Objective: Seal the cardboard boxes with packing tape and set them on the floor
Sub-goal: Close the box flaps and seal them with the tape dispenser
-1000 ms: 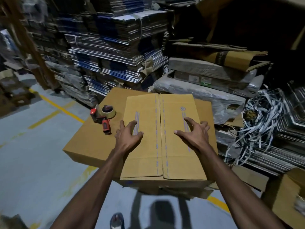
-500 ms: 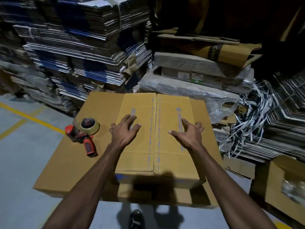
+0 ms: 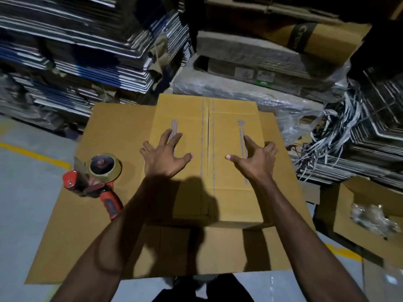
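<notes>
Flaps of the cardboard box (image 3: 207,162) lie shut under our left hand (image 3: 162,156) and right hand (image 3: 254,161), fingers spread flat, grasping nothing. Seam untaped; next we likely need the tape dispenser (image 3: 96,179), left of the box.

Box (image 3: 231,171) on cardboard sheet (image 3: 104,225), flaps closed. Left hand (image 3: 162,156) on left flap, right hand (image 3: 255,160) on right flap. Tape dispenser (image 3: 96,177) on sheet, left of box. Cardboard stacks (image 3: 87,57) behind.
</notes>
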### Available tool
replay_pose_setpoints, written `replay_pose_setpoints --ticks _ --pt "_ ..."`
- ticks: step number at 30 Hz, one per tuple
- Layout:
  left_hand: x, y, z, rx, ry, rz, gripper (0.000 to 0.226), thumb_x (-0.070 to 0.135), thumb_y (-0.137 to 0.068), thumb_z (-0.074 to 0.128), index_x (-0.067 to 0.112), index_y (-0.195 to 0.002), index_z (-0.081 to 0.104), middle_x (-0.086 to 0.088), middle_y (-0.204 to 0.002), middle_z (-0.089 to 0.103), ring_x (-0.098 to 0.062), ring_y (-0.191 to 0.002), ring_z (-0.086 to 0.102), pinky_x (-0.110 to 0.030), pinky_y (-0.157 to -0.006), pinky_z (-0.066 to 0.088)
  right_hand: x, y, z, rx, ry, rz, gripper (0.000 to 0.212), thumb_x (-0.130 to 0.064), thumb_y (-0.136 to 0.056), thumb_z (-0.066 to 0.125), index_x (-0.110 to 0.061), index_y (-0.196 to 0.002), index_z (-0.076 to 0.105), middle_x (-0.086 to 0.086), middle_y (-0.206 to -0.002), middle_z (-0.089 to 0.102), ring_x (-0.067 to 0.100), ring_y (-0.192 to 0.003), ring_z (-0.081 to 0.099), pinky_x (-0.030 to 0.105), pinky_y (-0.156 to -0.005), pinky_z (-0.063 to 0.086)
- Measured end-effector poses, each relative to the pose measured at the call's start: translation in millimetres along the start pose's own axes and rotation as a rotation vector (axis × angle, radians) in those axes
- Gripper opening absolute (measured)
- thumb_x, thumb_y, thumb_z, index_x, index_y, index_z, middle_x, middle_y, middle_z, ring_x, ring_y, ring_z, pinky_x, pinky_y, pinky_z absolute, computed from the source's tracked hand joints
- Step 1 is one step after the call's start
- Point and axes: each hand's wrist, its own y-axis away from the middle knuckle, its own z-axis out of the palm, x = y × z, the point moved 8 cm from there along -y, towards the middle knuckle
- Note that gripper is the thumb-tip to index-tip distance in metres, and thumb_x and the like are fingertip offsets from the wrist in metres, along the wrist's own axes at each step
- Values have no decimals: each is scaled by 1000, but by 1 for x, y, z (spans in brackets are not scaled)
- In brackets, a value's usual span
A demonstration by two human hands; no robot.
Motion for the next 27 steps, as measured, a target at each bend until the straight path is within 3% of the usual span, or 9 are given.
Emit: replay_pose_setpoints --ticks 6,12,16,19,23,25,27 --pt "-1 2 3 -3 -45 14 83 90 -80 42 50 -152 33 18 -167 19 -51 -119 39 -56 -100 34 -3 4 -1 -5 8 -18 105 -89 -65 68 -45 -156 40 19 -139 34 40 -135 28 51 -109 38" --pt "6 13 1 -61 -127 16 82 88 -89 30 47 -160 21 14 -172 12 -59 -137 25 -63 -106 27 -3 16 3 -44 161 -119 96 -95 -80 39 -42 -160 29 35 -155 25 50 -139 27 58 -112 32" --pt "19 33 7 -80 -128 21 73 72 -101 20 38 -165 13 9 -174 5 -56 -152 -2 -74 -115 10 -9 23 7 -34 283 -187 78 -78 -98 30 -30 -160 30 37 -161 14 56 -140 24 64 -113 24" --pt "23 62 11 -92 -103 37 66 63 -106 19 36 -166 11 7 -175 2 -48 -156 -4 -73 -117 0 -38 43 16 -50 297 -383 60 -60 -106 31 -25 -153 41 29 -161 23 51 -141 24 65 -111 25" --pt "18 94 6 -33 -50 82 57 52 -110 24 37 -164 20 7 -174 12 -40 -158 5 -64 -123 5 -97 96 37 -219 39 -773 79 -81 -97 23 -30 -154 42 14 -157 34 35 -147 27 54 -114 21" --pt "8 107 -1 37 -16 102 51 38 -110 32 29 -160 35 4 -170 27 -34 -156 19 -56 -123 15 -118 125 49 -322 3 -908 95 -93 -87 24 -33 -160 32 8 -160 33 28 -150 24 52 -118 16" --pt "-12 115 -12 132 115 85 48 29 -105 40 19 -151 51 -3 -160 44 -29 -149 35 -50 -121 27 -134 148 65 -388 89 -1052 117 -102 -74 30 -33 -166 10 5 -167 24 26 -155 17 57 -121 12"
